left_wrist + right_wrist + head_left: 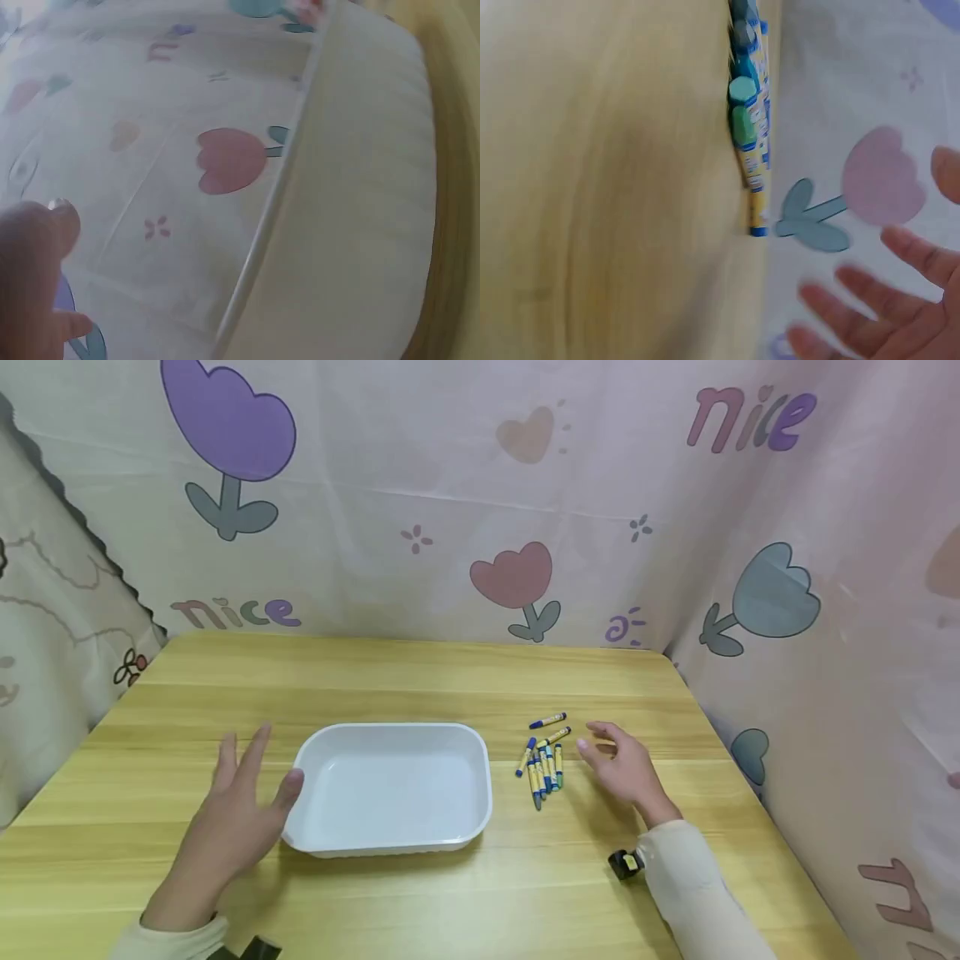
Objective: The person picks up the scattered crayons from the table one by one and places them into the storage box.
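Observation:
A white rectangular tray (390, 789) stands on the table, with its inside bare. My left hand (236, 827) is at the tray's left side, fingers spread and thumb near the rim; whether it touches the rim I cannot tell. Its side wall fills much of the left wrist view. To the right of the tray lies a loose group of crayons (545, 768) with yellow wrappers and blue bands. Their green and dark tips show in the right wrist view. Just right of them my right hand (621, 768) hovers, fingers loosely bent and holding nothing.
The wooden table (420, 681) has a light, striped grain. A printed curtain (360, 543) with tulips and lettering hangs behind it and along both sides. A small black camera (624, 864) is strapped at the right wrist.

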{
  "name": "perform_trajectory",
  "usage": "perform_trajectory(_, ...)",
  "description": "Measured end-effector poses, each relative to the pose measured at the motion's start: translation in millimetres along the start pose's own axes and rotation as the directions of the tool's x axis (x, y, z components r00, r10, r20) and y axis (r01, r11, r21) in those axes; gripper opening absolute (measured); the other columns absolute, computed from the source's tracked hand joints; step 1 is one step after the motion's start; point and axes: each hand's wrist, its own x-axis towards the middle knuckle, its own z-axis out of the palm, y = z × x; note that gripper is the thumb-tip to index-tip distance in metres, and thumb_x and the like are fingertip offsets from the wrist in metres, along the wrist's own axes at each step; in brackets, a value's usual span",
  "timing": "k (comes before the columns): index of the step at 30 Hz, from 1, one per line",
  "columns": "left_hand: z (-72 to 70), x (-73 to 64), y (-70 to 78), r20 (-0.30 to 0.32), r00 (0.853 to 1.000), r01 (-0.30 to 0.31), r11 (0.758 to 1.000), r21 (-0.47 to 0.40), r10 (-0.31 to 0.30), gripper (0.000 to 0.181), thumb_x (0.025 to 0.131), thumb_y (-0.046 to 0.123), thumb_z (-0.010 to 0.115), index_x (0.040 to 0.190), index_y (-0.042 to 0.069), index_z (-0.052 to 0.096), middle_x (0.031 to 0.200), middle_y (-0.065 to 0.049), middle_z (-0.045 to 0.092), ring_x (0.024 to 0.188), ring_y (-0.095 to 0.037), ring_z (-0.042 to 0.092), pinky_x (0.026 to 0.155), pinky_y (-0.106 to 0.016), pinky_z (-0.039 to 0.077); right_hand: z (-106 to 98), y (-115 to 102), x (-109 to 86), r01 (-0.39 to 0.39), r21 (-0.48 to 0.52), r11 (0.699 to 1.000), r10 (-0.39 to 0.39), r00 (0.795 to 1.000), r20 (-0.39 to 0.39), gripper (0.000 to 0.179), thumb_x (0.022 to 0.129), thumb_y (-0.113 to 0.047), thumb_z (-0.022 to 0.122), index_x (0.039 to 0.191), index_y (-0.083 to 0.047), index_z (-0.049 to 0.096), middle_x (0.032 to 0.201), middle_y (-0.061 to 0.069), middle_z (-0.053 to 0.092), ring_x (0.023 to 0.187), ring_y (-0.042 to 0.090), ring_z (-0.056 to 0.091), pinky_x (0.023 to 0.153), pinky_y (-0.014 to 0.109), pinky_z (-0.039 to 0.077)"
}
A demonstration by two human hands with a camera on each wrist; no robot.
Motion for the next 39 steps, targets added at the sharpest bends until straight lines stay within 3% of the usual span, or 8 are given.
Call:
perform_trajectory(3, 6.3, -4.0, -8.0, 0.072, 0.997, 0.012, 0.981, -0.195, 0.002, 0.072, 0.096, 0.04, 0.037, 0.146, 0.019, -0.01, 0.145, -0.031, -0.007, 0.112, -0.066, 0.022, 0.078, -0.072, 0.029, 3, 5, 11.6, -0.115, 0.148, 0.982, 0.109, 0.993, 0.051, 0.048, 0.09, -0.039, 0.055, 0.125, -0.007, 0.051, 0.115, 0.016, 0.055, 0.099, 0.031, 0.056, 0.081, 0.041, 0.048)
perform_trajectory(7, 19.7, -7.7, -17.5, 0.116, 0.991, -0.013, 0.921, -0.39, 0.063, 0.077, 0.095, 0.031, 0.046, 0.145, 0.025, -0.012, 0.146, -0.03, 0.001, 0.122, -0.056, 0.022, 0.089, -0.06, 0.031, 7, 8, 25.3, -0.199, 0.159, 0.967, 0.177, 0.974, 0.141, 0.044, 0.089, -0.033, 0.057, 0.125, -0.008, 0.051, 0.106, 0.013, 0.057, 0.087, 0.023, 0.059, 0.075, 0.036, 0.049)
perform_trajectory(10, 29.2, -7.3, -22.9, 0.103, 0.988, -0.053, 0.892, -0.449, 0.111, 0.087, 0.091, 0.022, 0.056, 0.145, 0.029, -0.011, 0.148, -0.025, 0.004, 0.123, -0.048, 0.029, 0.091, -0.037, 0.04, 11, 9, 33.3, -0.218, 0.126, 0.968, 0.19, 0.96, 0.204, 0.045, 0.089, -0.032, 0.058, 0.127, -0.01, 0.048, 0.101, 0.011, 0.058, 0.079, 0.021, 0.06, 0.074, 0.036, 0.047)
perform_trajectory(13, 36.3, -7.1, -26.5, 0.074, 0.989, -0.089, 0.912, -0.4, 0.129, 0.1, 0.082, 0.023, 0.069, 0.145, 0.027, -0.009, 0.145, -0.028, 0.016, 0.116, -0.044, 0.041, 0.083, -0.028, 0.044, 17, 10, 38.7, -0.215, 0.088, 0.973, 0.186, 0.948, 0.257, 0.044, 0.089, -0.027, 0.058, 0.127, -0.01, 0.047, 0.092, 0.01, 0.059, 0.072, 0.02, 0.06, 0.069, 0.034, 0.046)
perform_trajectory(18, 40.6, -8.6, -26.5, 0.056, 0.993, -0.091, 0.962, -0.258, 0.108, 0.116, 0.068, 0.037, 0.079, 0.147, 0.02, -0.004, 0.142, -0.029, 0.022, 0.114, -0.046, 0.04, 0.083, -0.056, 0.037, 26, 13, 42.3, -0.182, 0.007, 0.983, 0.172, 0.942, 0.289, 0.04, 0.087, -0.025, 0.062, 0.123, -0.011, 0.051, 0.068, 0.006, 0.055, 0.053, 0.017, 0.05, 0.052, 0.029, 0.039)
perform_trajectory(26, 39.7, -8.2, -28.5, 0.055, 0.987, -0.138, 0.965, -0.222, 0.154, 0.122, 0.06, 0.039, 0.083, 0.146, 0.006, 0.003, 0.145, -0.028, 0.014, 0.118, -0.053, 0.031, 0.085, -0.064, 0.031, 27, 7, 46.1, -0.144, -0.052, 0.988, 0.153, 0.952, 0.266, 0.036, 0.083, -0.024, 0.066, 0.115, -0.011, 0.058, 0.07, 0.006, 0.053, 0.057, 0.018, 0.047, 0.053, 0.03, 0.039)
perform_trajectory(33, 45.6, -8.5, -26.0, 0.091, 0.992, -0.062, 0.976, -0.211, 0.083, 0.122, 0.064, 0.045, 0.079, 0.146, 0.005, -0.003, 0.138, -0.035, 0.024, 0.113, -0.048, 0.039, 0.084, -0.061, 0.035, 28, 5, 48.3, -0.161, -0.087, 0.983, 0.18, 0.933, 0.311, 0.032, 0.082, -0.023, 0.068, 0.11, -0.01, 0.059, 0.073, 0.006, 0.054, 0.061, 0.018, 0.048, 0.056, 0.03, 0.04)
perform_trajectory(39, 44.0, -6.4, -26.2, 0.09, 0.994, -0.038, 0.981, -0.19, 0.056, 0.12, 0.066, 0.048, 0.077, 0.147, 0.01, -0.004, 0.14, -0.033, 0.024, 0.115, -0.049, 0.037, 0.085, -0.061, 0.034, 30, 3, 46.4, -0.181, -0.03, 0.983, 0.182, 0.946, 0.27, 0.029, 0.08, -0.017, 0.07, 0.105, -0.009, 0.058, 0.075, 0.006, 0.056, 0.064, 0.02, 0.049, 0.058, 0.031, 0.041)
